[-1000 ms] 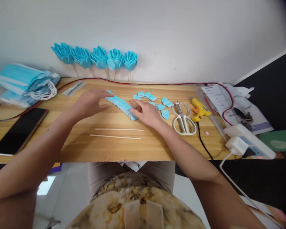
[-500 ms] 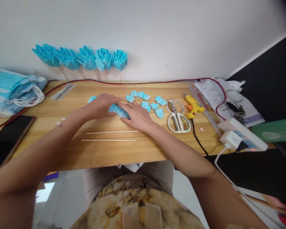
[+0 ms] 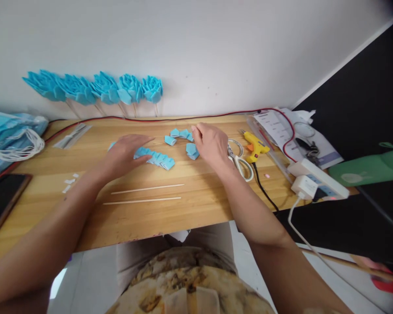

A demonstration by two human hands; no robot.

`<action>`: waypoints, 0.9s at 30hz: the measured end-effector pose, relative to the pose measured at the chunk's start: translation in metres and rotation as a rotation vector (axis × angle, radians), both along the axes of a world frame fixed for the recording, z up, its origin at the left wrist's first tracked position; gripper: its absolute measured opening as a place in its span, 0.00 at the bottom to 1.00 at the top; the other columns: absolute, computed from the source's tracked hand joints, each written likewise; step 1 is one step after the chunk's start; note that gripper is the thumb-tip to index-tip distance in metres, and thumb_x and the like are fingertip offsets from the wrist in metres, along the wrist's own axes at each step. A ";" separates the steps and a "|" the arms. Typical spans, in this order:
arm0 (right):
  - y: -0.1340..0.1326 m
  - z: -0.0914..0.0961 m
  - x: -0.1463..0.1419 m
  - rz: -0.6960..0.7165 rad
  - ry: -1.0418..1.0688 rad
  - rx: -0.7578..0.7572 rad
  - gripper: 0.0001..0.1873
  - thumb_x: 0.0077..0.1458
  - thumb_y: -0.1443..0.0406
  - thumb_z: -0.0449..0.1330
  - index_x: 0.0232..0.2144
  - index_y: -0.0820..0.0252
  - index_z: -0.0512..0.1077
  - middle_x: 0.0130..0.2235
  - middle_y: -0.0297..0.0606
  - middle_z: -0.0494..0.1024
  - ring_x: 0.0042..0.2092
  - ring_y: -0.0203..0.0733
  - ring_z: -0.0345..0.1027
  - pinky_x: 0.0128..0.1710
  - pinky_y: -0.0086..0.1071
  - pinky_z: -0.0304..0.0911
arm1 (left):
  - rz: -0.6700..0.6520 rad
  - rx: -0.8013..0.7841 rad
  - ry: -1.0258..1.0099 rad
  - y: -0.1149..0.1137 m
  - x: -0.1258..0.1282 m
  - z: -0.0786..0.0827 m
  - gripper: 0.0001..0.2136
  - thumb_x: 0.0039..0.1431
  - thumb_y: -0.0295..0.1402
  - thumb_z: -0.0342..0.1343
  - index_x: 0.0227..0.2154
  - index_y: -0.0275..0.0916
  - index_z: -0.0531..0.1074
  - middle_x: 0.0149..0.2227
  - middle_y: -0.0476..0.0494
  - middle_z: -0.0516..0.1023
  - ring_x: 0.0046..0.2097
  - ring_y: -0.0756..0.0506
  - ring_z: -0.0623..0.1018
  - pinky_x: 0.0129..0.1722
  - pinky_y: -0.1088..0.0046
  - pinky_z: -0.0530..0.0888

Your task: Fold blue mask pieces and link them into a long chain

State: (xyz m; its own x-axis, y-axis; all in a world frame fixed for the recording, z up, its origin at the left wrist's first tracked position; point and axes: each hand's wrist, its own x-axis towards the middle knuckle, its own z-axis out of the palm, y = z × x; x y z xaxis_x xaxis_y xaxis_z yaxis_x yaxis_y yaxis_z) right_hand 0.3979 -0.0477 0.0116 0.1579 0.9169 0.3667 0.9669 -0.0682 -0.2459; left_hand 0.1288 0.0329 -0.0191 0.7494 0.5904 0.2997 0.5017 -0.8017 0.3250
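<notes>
Fingers (image 3: pixel 139 139) of the left hand (image 3: pixel 124 152) stand arched and parted from the thumb — a wide grip over the row of folded blue pieces (image 3: pixel 162 160), which lies slantwise across the middle of the table. One end peeks out left of that hand, the other runs clear to the right; whether the thumb actually touches it, I can't tell from where I stand.

Over to the right hand (image 3: pixel 211 141): its fingers are curled in, knuckles up, and whatever they may be pinching is hidden from me. Just left of it sit loose blue pieces (image 3: pixel 184 133) in a little arc on the far side, with a small blue cluster (image 3: pixel 192 151) on the nearer side.

Two pale sticks (image 3: pixel 147 189) lie nearly side by side on the near part of the wooden table (image 3: pixel 209 200). Right of the right hand come white-handled scissors (image 3: pixel 244 168), partly covered by it, then a yellow glue gun (image 3: pixel 256 147). White scraps (image 3: pixel 68 182) dot the left, beyond them a dark phone (image 3: pixel 6 200) — and at the far left, five blue flowers (image 3: pixel 105 87) lean on the wall.
</notes>
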 end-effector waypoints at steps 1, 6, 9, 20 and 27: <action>0.001 -0.002 -0.001 0.006 -0.005 -0.023 0.21 0.69 0.58 0.46 0.33 0.59 0.74 0.35 0.43 0.80 0.36 0.46 0.69 0.34 0.35 0.51 | 0.013 0.014 -0.021 -0.001 -0.001 0.002 0.21 0.65 0.44 0.52 0.58 0.43 0.69 0.56 0.38 0.76 0.57 0.36 0.74 0.57 0.55 0.68; 0.003 -0.011 -0.005 0.082 -0.028 -0.101 0.19 0.68 0.58 0.49 0.34 0.58 0.76 0.36 0.43 0.81 0.38 0.46 0.70 0.34 0.35 0.52 | 0.033 0.040 -0.052 -0.012 0.003 0.011 0.15 0.67 0.43 0.49 0.49 0.45 0.75 0.48 0.39 0.81 0.51 0.38 0.78 0.51 0.60 0.71; 0.004 -0.014 -0.002 0.138 -0.020 -0.096 0.14 0.67 0.62 0.51 0.38 0.57 0.77 0.40 0.42 0.81 0.42 0.47 0.71 0.37 0.35 0.55 | -0.005 0.039 -0.057 -0.018 0.007 0.014 0.16 0.68 0.42 0.48 0.46 0.43 0.77 0.45 0.39 0.83 0.47 0.39 0.79 0.47 0.61 0.72; 0.008 -0.031 -0.011 0.401 0.045 -0.134 0.14 0.63 0.67 0.56 0.48 0.57 0.77 0.50 0.42 0.80 0.51 0.51 0.67 0.51 0.42 0.60 | -0.052 0.038 -0.086 -0.014 0.006 0.001 0.13 0.67 0.37 0.50 0.43 0.41 0.79 0.38 0.39 0.82 0.40 0.41 0.78 0.40 0.65 0.72; 0.007 -0.035 -0.017 0.441 0.060 -0.142 0.16 0.65 0.65 0.54 0.51 0.59 0.76 0.51 0.44 0.79 0.52 0.52 0.67 0.53 0.44 0.59 | -0.166 0.042 0.025 -0.026 0.017 -0.004 0.15 0.68 0.36 0.47 0.41 0.42 0.80 0.31 0.42 0.80 0.36 0.44 0.78 0.38 0.68 0.69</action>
